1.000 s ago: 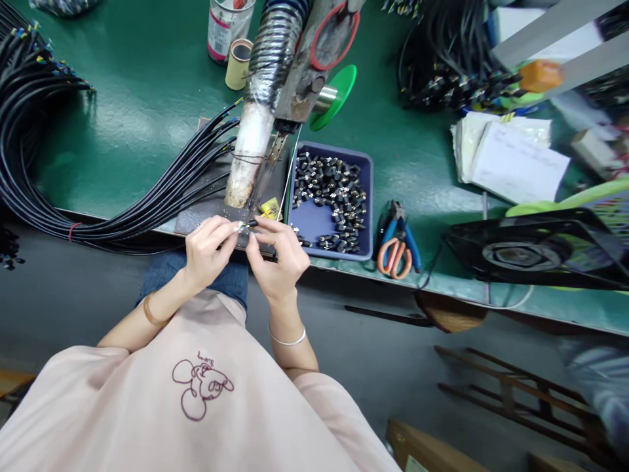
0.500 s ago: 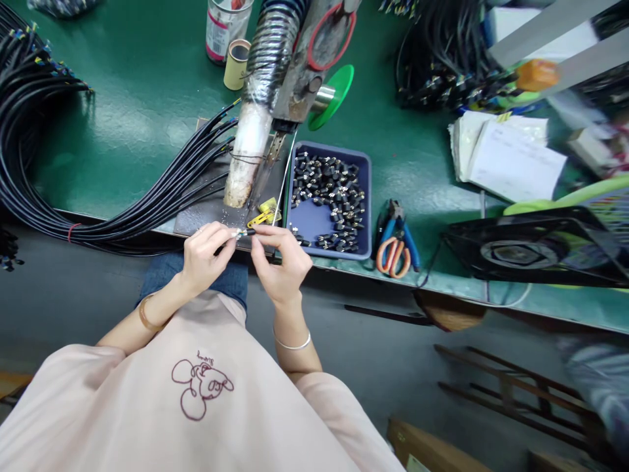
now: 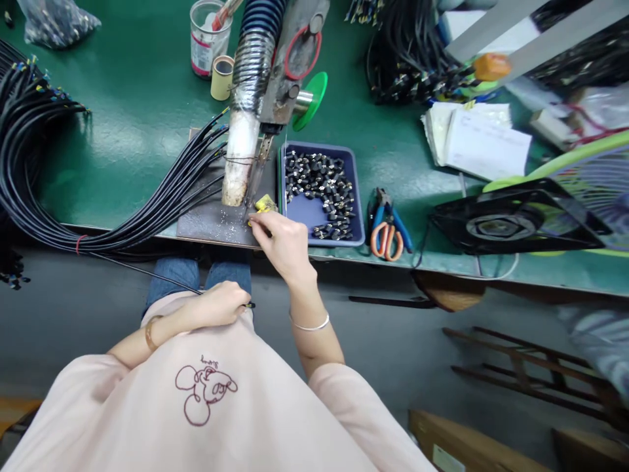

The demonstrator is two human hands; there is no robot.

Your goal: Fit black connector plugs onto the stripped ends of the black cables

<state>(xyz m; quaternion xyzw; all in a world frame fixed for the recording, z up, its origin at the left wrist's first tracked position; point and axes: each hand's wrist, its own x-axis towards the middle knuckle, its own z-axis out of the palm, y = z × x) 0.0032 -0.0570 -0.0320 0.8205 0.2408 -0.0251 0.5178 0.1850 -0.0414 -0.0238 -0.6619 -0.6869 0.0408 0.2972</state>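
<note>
Along the green surface [image 3: 393, 141], hands have separated: left hand [image 3: 222, 304] clamping slim black cable [image 3: 173, 280], right hand [image 3: 285, 246] beside small yellow block [image 3: 266, 202], fingers' hold unclear.

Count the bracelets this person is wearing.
2: a brown bracelet on the left forearm and a silvery bracelet on the right forearm. Any under the sleeves would be hidden.
</note>
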